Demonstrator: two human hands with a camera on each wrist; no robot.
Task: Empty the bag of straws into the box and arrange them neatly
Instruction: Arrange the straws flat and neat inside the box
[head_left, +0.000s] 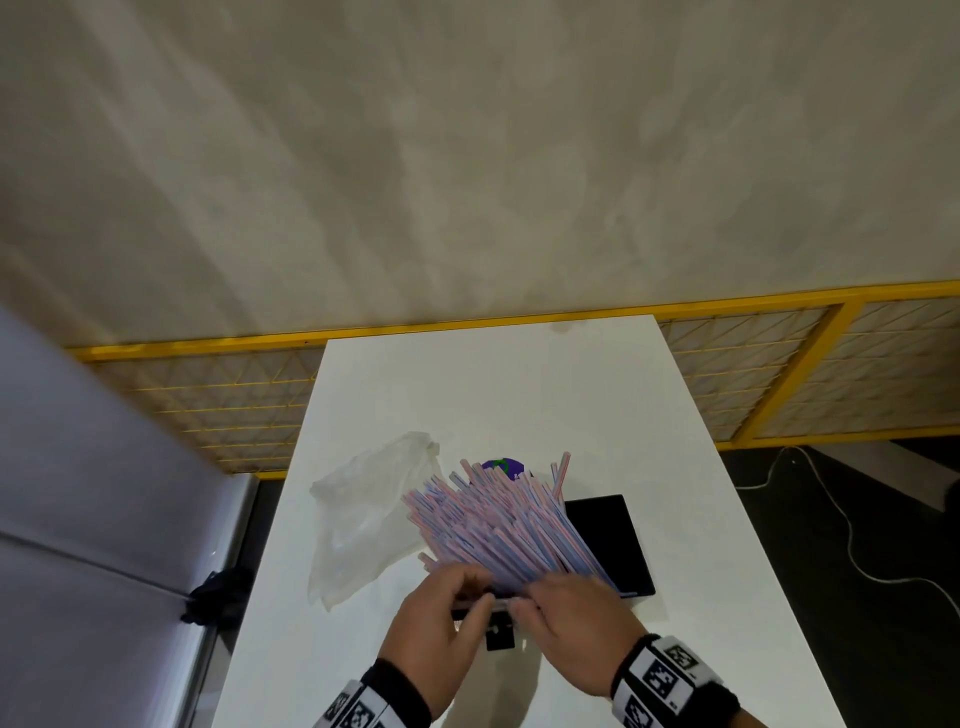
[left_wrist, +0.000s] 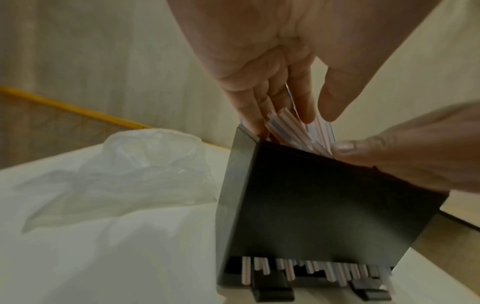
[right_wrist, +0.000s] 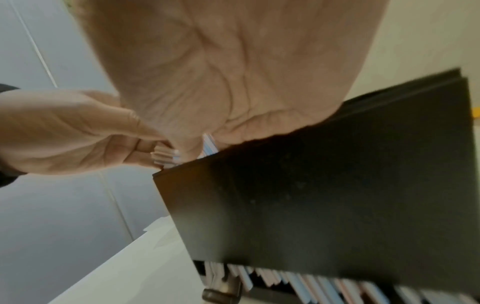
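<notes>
From above, a white table (head_left: 519, 374) holds a black box (head_left: 636, 590) crammed with pink-and-blue straws (head_left: 498, 519) that fan out towards the far left. The left hand (head_left: 436, 618) and right hand (head_left: 576, 623) meet at the near ends of the bundle, fingers bent round the straws. An emptied clear bag (head_left: 363, 514) lies crumpled just left of the box; a black lid (head_left: 608, 540) lies flat on its right.

At the left wrist, the fingers (left_wrist: 249, 105) reach down among the straw ends (left_wrist: 293, 127) at the box's (left_wrist: 311, 209) top edge, the thumb apart from them. More straws show through the slot at the bottom.

At the right wrist, the palm (right_wrist: 228, 78) covers the box's (right_wrist: 324, 195) rim; I cannot tell how its fingers lie.
</notes>
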